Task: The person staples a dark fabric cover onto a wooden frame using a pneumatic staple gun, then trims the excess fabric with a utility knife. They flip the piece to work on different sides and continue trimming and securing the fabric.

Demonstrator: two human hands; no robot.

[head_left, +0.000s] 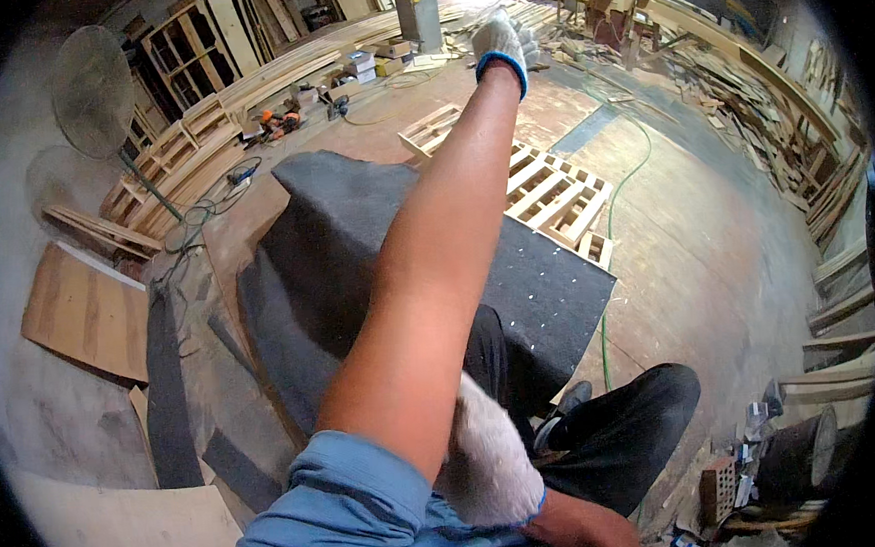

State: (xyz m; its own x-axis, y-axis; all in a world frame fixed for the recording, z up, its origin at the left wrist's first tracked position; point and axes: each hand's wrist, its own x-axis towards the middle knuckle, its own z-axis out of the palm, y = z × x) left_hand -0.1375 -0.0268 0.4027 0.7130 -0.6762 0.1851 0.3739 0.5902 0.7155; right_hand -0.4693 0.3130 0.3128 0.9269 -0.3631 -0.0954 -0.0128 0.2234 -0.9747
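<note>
My left arm, bare below a short blue sleeve [361, 489], reaches far out across the middle of the view. Its hand, my left hand [501, 47], wears a white knit glove with a blue cuff and looks open, fingers apart, with nothing seen in it. Close to my body is my right hand [489, 461], in a matching glove; its fingers are hidden behind my left arm. Below the left arm spreads a dark grey sheet [329, 215], creased on its left side and flecked with white at its right. It partly covers a slatted wooden frame [553, 198].
A green hose [641, 161] runs over the floor right of the frame. Scrap wood [749, 124] is heaped along the right side. Left stand a fan [93, 92], leaning brown board [89, 310] and cables [199, 223]; orange power tools [273, 125] and boxes [360, 66] lie farther back.
</note>
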